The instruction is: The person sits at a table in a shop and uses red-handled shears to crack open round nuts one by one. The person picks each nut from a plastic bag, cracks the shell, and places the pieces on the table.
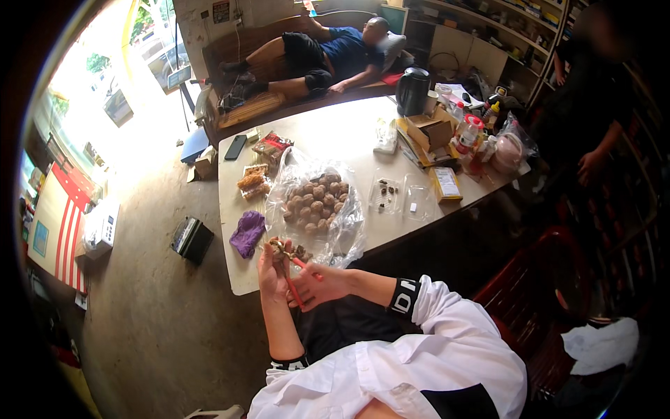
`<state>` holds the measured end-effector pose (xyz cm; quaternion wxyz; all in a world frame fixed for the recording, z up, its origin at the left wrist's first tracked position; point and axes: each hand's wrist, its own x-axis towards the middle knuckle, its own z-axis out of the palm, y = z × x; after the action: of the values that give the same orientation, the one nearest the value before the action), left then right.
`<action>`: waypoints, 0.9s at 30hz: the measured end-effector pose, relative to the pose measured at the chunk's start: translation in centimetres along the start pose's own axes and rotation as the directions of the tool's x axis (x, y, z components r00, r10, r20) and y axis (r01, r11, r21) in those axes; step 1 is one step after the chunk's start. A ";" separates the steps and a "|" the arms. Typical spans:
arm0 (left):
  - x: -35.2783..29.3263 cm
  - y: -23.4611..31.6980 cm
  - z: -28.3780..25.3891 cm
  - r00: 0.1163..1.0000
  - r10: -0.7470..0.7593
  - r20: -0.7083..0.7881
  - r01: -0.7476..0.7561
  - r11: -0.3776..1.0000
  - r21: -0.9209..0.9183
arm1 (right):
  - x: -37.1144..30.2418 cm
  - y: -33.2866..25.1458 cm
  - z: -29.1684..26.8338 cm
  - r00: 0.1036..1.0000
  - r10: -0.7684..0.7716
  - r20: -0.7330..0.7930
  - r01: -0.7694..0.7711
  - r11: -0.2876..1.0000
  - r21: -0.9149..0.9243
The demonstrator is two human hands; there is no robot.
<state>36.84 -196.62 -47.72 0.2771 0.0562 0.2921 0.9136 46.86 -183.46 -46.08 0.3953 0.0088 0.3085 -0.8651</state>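
Observation:
My left hand (273, 269) is raised over the near table edge, fingers closed on a small brown round piece (279, 250). My right hand (317, 285) sits close beside it and grips a red-handled tool (296, 283) that looks like small scissors, its tip at the brown piece. Just beyond both hands lies a clear plastic bag (296, 174) spread open, holding a heap of brown round nut-like pieces (315, 202).
On the pale table (328, 126): a purple cloth (247, 232), snack packets, a phone, clear plastic trays (398, 195), cardboard boxes, a black kettle (412, 91). One person lies on a bench at the back, another stands at right. A red chair (537, 293) is beside me.

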 end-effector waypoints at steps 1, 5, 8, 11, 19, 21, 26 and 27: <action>0.1 -0.1 -0.1 1.000 0.000 -0.012 0.000 1.000 -0.008 | 0.1 0.1 -0.3 1.000 0.002 0.014 -0.002 1.000 0.011; 0.4 -0.5 -0.7 0.998 -0.003 -0.056 0.000 0.999 -0.051 | 0.5 0.5 -1.1 0.999 -0.004 0.045 0.003 1.000 0.031; 0.3 -0.4 -0.6 0.998 -0.002 -0.063 -0.001 0.999 -0.052 | 0.7 0.5 -1.5 0.997 -0.005 0.072 0.003 1.000 0.028; 0.5 -0.2 -0.6 0.998 -0.004 -0.055 0.001 0.998 -0.058 | 0.4 0.4 -0.6 1.000 -0.014 0.024 0.013 0.998 0.062; 1.6 -0.5 -0.4 1.000 -0.014 -0.018 0.013 0.997 -0.071 | 0.8 -0.1 -1.3 0.991 -0.052 0.126 0.037 0.992 0.117; 0.8 0.0 -0.4 0.999 -0.037 -0.037 0.035 0.998 -0.057 | 1.3 0.3 -1.3 0.993 -0.018 0.114 0.002 0.990 0.143; 0.9 -0.3 0.0 0.998 -0.003 0.057 0.004 1.000 -0.006 | 0.7 0.3 -0.1 0.988 -0.118 -0.096 0.127 0.987 0.095; 0.8 -0.2 0.0 0.997 -0.002 0.073 0.003 1.000 -0.012 | 0.4 0.3 0.6 0.983 -0.142 -0.117 0.153 0.984 0.088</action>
<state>36.31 -196.06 -47.88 0.2892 0.0874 0.2762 0.9124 46.93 -184.20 -45.81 0.3117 0.0528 0.2874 -0.9041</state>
